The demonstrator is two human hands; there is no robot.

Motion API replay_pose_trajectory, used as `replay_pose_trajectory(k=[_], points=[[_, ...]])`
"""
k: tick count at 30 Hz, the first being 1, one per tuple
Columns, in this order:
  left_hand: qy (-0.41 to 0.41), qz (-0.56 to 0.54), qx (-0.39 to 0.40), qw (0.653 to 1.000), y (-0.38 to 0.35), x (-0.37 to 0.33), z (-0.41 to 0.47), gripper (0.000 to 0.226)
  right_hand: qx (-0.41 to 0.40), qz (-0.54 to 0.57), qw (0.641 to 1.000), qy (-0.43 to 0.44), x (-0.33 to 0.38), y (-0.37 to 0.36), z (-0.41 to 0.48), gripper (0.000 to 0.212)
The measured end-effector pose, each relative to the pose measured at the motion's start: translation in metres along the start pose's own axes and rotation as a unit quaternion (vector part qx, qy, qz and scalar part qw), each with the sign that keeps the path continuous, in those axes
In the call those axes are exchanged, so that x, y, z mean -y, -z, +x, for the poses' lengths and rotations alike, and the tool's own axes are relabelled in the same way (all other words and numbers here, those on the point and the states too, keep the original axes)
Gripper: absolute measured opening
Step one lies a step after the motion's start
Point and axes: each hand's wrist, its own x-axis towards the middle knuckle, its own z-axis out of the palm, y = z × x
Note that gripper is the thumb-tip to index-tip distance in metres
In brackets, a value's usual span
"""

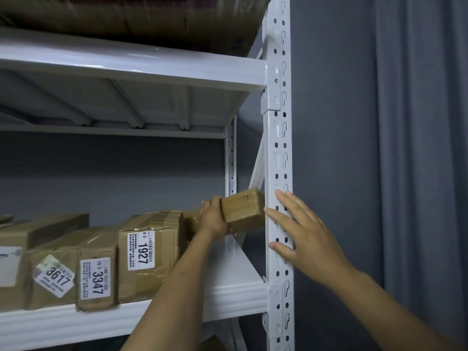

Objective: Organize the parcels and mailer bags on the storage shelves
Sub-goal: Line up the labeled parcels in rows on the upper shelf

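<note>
we see the left hand [214, 217] curled round a long taped parcel [243, 209], which is tilted above the right end of the shelf [235, 292]. its lower end is hidden behind the hand and the box marked 1927 [149, 252]. the right hand [304, 234] lies flat, fingers straight, against the upright post [278, 138], holding nothing. left of 1927 stand parcel 3347 [97, 279] and parcel 3617 [50, 277]. the leftmost box [10, 262] is cut off and its label is unreadable.

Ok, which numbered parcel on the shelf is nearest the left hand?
The box labelled 1927, rightmost of the numbered row, right beside the left hand gripping the long taped parcel; 3347 and 3617 sit further left.
</note>
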Motion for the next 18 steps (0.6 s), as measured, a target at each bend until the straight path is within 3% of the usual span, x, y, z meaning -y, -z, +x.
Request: replay_pose_trajectory(k=[5, 10, 14, 18], points=[[0.052, -0.193, -0.148, 0.968, -0.010, 0.005, -0.018, 0.080, -0.074, -0.010, 0.997, -0.005, 0.003, -0.003, 0.002, 0.063], [0.027, -0.278, -0.196, 0.940, -0.003, -0.008, -0.036, 0.087, -0.152, 0.028, 0.988, 0.015, 0.020, 0.003, 0.016, 0.049], [-0.017, -0.325, -0.202, 0.924, 0.008, -0.022, -0.055, 0.090, -0.157, 0.101, 0.981, -0.049, 0.043, 0.015, 0.038, 0.057], [-0.051, -0.329, -0.199, 0.922, 0.018, -0.030, -0.076, 0.089, -0.093, 0.097, 0.987, -0.093, 0.063, 0.034, 0.053, 0.083]])
